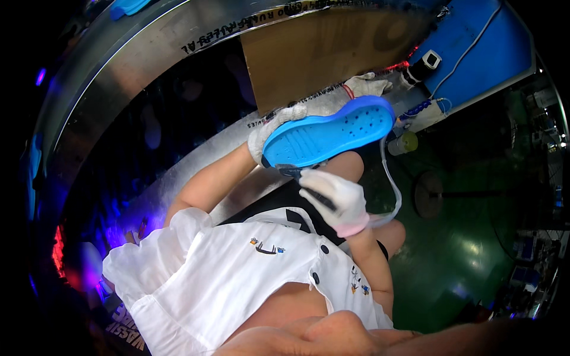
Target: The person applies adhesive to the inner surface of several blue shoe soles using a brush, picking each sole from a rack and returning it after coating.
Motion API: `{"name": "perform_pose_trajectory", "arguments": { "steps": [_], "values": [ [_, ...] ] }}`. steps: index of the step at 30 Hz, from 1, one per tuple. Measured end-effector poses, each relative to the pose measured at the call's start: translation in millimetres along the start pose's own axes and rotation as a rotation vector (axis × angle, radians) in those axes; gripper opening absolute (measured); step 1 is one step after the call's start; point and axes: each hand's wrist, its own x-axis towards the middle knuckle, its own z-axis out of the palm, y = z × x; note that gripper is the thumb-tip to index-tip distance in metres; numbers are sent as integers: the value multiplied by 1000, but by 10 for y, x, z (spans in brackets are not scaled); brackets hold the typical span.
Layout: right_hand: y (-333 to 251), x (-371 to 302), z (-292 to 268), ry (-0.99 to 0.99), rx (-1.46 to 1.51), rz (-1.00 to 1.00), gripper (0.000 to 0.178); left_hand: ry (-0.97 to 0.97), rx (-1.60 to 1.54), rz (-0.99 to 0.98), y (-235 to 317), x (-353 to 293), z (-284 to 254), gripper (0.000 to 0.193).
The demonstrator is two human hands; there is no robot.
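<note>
A blue shoe sole (325, 134) is held in the air above the lap, in a slanted position, with its small holes and ridged part turned toward the view. By the left grip (270, 125), which is covered with a white glove, the sole is clamped at its left end, along the upper edge. By the right grip (341, 199), in a white glove with a pink cuff, a dark tool (287, 170) is held; the fingers are closed together on it, and its end is brought close to the lower edge of the sole. Because of blur, the exact kind of the tool cannot be told, and also whether the sole is touched by it. Behind the sole, a whitish cloth item (369, 85) with a red band is seen. A brown cardboard sheet (332, 53) is placed farther away, and near its right side a black and white cylindrical device (423, 66) is located. At the upper right, a blue panel (475, 53) is crossed by a pale cable (482, 34)
</note>
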Motion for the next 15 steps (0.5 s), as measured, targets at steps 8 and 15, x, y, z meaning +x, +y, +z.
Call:
{"name": "perform_pose_trajectory", "arguments": {
  "steps": [8,15],
  "values": [
    [-24,6,-9,-4,-59,-42,23,118,442,175,49,2,-302,41],
    [-123,-14,-119,-33,-221,-42,19,49,602,142,198,3,11,39]
  ]
}}
